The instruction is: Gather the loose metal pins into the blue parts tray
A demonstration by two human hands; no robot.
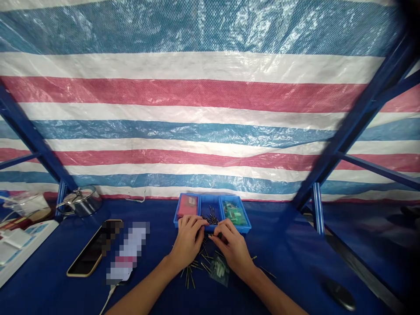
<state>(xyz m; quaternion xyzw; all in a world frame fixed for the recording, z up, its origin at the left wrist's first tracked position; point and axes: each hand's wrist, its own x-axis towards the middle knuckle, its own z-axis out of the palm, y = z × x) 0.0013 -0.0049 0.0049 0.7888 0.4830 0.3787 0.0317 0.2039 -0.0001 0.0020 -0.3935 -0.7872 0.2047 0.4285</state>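
Observation:
A blue tray (245, 228) with three compartments stands on the blue table. Its left compartment holds a red packet (187, 204), the middle one thin dark rods like drill bits (212, 216), the right one small bags with green-and-white contents (233, 213). My left hand (187, 240) is at the tray's front left, fingers bent together; whatever they grip is hidden. Close by, my right hand (232, 245) pinches something tiny and pale at its fingertips. More thin rods (189, 276) lie scattered beneath and between my hands, beside a clear bag (219, 270) with pale pieces.
On the left lie a phone (93, 249) and a blurred-out device (127, 253) with a white cable. Farther back are a lidded metal pot (82, 202) and a white power strip (26, 249). A dark mouse (339, 294) rests at right. Blue frame bars (348, 118) and a striped tarp (203, 94) stand behind.

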